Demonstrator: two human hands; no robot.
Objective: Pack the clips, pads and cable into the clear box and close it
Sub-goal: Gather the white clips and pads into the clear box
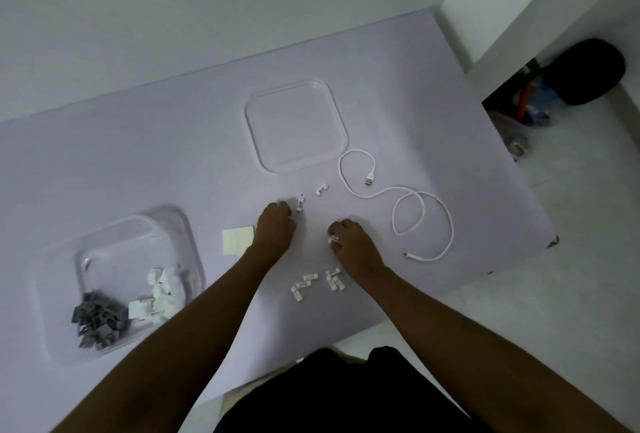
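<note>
**Two hands among white clips, open box off to the left**

Head view: both hands are low over a pale lilac table [173, 162]. The left hand [273, 233] has its fingers curled under; whether they hold anything cannot be told. Just beyond its fingertips, slightly rightward, lies a loose white plastic clip [300, 204], its long axis pointing away from the person. The left hand is the nearer one to it. The right hand [351, 245] pinches a second small white clip [333, 240] at its fingertips. The clear plastic box [114, 231], open, with grey and white clips inside, sits well left. Cream square pads [237, 242] lie beside the left hand, partly hidden by it. The white USB cable [370, 178] loops to the right.
</note>
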